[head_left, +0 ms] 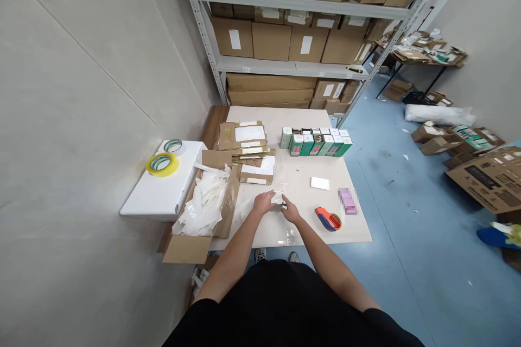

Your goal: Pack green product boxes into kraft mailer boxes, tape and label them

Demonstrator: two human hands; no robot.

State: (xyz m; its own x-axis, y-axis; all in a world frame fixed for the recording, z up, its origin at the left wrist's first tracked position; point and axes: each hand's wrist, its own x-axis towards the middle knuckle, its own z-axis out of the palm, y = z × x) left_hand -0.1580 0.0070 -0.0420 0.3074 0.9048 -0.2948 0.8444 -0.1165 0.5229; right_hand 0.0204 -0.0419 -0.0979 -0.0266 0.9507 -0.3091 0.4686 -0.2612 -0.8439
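A small white box (pixel 278 198) is held near the front of the table, between my two hands. My left hand (pixel 264 202) grips its left side, and my right hand (pixel 290 210) has its fingers closed on the right side. To the right of my hands lies an orange and blue tape dispenser (pixel 328 219). A flat white card or slip (pixel 319 183) rests on the tabletop (pixel 299 173) beyond it. Further back stand several green and white cartons (pixel 316 143) in rows. What the undersides of my fingers touch is hidden.
At left, an open cardboard box (pixel 228 200) full of white plastic bags stands beside flattened cardboard packages (pixel 256 165). Tape rolls (pixel 161 165) rest on a white surface (pixel 150 195). A pixelated pink item (pixel 347 201) lies near the right edge. Shelving (pixel 301 68) with cartons stands behind.
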